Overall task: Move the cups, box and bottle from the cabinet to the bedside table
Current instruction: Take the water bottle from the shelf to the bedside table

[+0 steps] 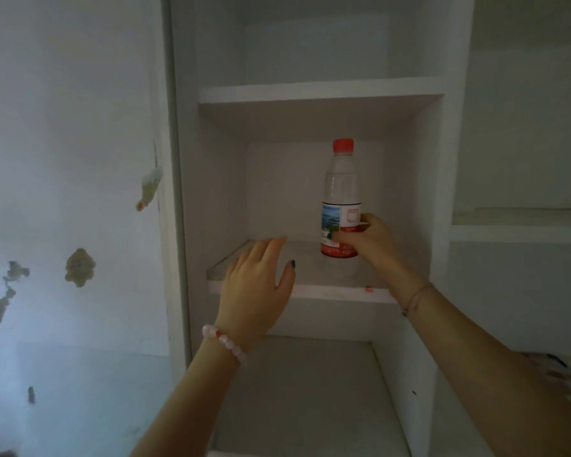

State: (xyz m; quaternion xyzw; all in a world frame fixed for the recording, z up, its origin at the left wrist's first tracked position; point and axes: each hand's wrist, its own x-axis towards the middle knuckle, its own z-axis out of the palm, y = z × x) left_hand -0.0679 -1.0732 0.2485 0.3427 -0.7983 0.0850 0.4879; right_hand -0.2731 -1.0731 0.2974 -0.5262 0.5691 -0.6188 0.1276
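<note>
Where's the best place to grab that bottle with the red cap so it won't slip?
Probably round the labelled lower body of the bottle, coming in from the open front of the cabinet. It stands upright, and its body is straight and wide there, while the top narrows toward the cap. The right hand grips it just there.

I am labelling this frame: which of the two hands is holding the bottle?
The right hand: its fingers curl round the label of the bottle. The left hand, with the bead bracelet, is open and holds nothing.
</note>
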